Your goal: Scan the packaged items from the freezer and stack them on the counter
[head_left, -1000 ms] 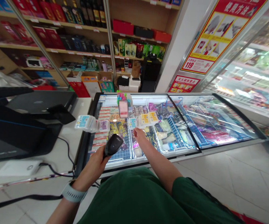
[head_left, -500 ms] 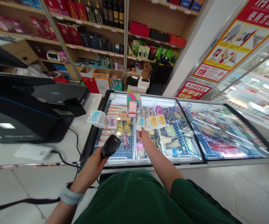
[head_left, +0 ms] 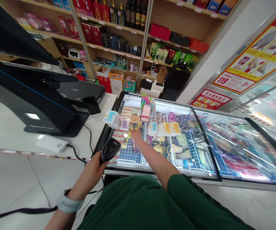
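Scanner in the left hand, right hand among small packs on a glass-topped freezer.

The left hand (head_left: 93,166), with a pale watch (head_left: 68,202) on its wrist, grips a black scanner (head_left: 110,149) above the freezer's (head_left: 252,185) near left corner. The right hand (head_left: 136,134) reaches to the edge of a purple-labelled pack (head_left: 124,124); whether it touches cannot be told. A blue-labelled pack (head_left: 111,117) lies just left of that one, and yellow-labelled packs (head_left: 170,128) lie to the right of the hand. A black monitor (head_left: 54,108) stands on the white table (head_left: 8,135) at left; shelves (head_left: 118,28) with bottles (head_left: 135,16) rise behind.
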The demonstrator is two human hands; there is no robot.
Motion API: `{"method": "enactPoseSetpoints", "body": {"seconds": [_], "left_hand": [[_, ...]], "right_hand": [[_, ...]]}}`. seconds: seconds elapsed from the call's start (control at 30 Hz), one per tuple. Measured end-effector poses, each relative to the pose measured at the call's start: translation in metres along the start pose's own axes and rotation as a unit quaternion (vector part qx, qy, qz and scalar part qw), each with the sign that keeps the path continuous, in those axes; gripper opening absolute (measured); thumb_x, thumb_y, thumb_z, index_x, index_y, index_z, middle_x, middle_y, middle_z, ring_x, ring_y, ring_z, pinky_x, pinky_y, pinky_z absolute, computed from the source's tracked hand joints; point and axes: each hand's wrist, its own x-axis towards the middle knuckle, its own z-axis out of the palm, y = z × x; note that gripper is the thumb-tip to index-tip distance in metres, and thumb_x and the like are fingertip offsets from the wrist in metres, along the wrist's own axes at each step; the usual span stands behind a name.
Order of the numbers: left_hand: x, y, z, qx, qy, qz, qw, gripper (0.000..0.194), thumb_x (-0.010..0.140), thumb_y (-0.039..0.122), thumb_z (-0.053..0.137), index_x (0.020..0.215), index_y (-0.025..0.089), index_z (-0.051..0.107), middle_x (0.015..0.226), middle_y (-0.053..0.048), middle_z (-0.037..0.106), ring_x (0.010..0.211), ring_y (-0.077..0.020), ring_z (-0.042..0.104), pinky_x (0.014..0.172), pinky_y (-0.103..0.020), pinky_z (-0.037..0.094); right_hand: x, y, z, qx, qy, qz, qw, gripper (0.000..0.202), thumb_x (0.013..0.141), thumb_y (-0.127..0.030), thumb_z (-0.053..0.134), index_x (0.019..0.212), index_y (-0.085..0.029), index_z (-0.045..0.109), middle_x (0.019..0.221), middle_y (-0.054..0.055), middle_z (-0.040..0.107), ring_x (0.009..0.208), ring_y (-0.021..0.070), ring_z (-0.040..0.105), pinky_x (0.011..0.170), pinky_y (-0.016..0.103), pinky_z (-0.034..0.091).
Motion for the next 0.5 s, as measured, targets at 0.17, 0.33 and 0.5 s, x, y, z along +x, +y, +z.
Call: {"method": "enactPoseSetpoints", "body": {"seconds": [0.17,0.33,0.5], "left_hand": [[-0.004,-0.004,-0.009,-0.001,0.014,-0.014,1.000,0.044,0.083,0.040,0.047,0.119,0.013,0.051,0.118,-0.016,0.064,0.110,-0.0291,0.061,0.095,-0.043,0.047],[-0.004,-0.001,-0.015,-0.007,0.014,-0.022,1.000,0.041,0.082,0.040,0.049,0.113,0.015,0.053,0.112,-0.015,0.067,0.106,-0.0297,0.063,0.092,-0.042,0.049],[-0.003,-0.002,-0.014,0.001,0.018,-0.013,1.000,0.040,0.082,0.039,0.047,0.113,0.016,0.054,0.109,-0.014,0.068,0.103,-0.0293,0.064,0.088,-0.041,0.050]], "right_hand": [[0.009,-0.023,0.023,-0.062,0.003,0.012,0.998,0.039,0.055,-0.046,0.082,0.068,-0.020,0.057,0.069,0.007,0.066,0.080,0.0283,0.066,0.057,0.028,0.045],[0.010,-0.027,0.030,-0.073,-0.002,0.010,0.997,0.037,0.056,-0.041,0.083,0.075,-0.018,0.060,0.074,0.009,0.068,0.080,0.0287,0.067,0.059,0.030,0.047],[0.009,-0.022,0.026,-0.026,-0.032,-0.035,0.999,0.025,0.073,-0.039,0.074,0.079,-0.016,0.064,0.072,0.007,0.068,0.070,0.0218,0.066,0.057,0.028,0.048]]}}
